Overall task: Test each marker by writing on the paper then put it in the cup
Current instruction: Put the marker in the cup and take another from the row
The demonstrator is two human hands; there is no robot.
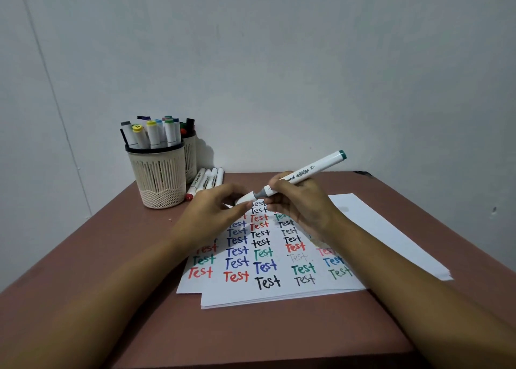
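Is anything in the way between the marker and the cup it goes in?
Nothing stands between the marker and the front cup except the left hand pinching its cap. The cup is already crowded with other markers, so little room is left.

Paper (363, 220): "Test" handwritten many times in rows, in red, blue, green, black & grey ink. Marker (307, 170) barrel: printed "…ooth", start hidden; small print beside it too tiny to read. Lying red marker (189, 197), end cap: approx. "16", blurry.
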